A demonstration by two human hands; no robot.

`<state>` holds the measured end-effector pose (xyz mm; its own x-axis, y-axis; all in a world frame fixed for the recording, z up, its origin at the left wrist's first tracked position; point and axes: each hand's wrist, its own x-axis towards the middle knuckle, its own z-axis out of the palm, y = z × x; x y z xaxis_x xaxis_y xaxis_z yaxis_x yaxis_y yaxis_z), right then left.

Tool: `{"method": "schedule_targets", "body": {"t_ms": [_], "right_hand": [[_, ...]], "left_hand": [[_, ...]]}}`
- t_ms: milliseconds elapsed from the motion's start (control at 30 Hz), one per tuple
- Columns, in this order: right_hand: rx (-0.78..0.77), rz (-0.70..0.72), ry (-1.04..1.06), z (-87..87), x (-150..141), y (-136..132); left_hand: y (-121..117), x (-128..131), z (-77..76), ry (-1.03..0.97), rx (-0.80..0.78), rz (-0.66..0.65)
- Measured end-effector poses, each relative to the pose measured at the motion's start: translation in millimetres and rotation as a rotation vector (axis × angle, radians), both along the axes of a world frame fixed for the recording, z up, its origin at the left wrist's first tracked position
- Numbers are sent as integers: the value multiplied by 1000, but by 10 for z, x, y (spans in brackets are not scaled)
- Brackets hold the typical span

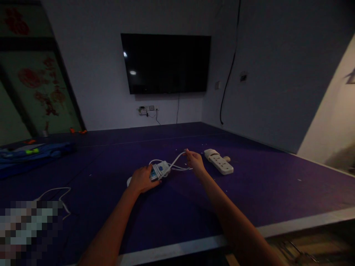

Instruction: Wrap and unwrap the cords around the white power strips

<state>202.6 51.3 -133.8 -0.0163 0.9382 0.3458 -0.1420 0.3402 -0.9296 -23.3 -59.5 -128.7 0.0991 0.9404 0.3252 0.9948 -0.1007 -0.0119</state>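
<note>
My left hand (142, 178) is closed around a white power strip (163, 167) lying on the purple surface. A white cord (176, 159) is wrapped about the strip's right end, and some of it loops loosely behind. Pinched in the fingers of my right hand (195, 161), a length of this cord is raised up and to the right of the strip. Just right of that hand lies a second white power strip (222, 164), with its cord wound around its far end and a plug at its side.
The purple surface (177, 221) has a pale front edge (194, 245). Blue cloth (41, 151) lies at the left, with a thin white cable (55, 189) nearer me. A television (166, 64) hangs on the back wall; a black cable (229, 79) dangles at the right wall.
</note>
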Motion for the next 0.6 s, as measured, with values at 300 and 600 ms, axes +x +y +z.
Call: {"method": "schedule_targets", "body": {"t_ms": [300, 600], "right_hand": [[445, -361, -360, 10, 20, -111], [459, -339, -289, 84, -95, -274]], "left_hand": [[-183, 304, 2, 74, -77, -335], [-253, 538, -8, 50, -139, -421]]}}
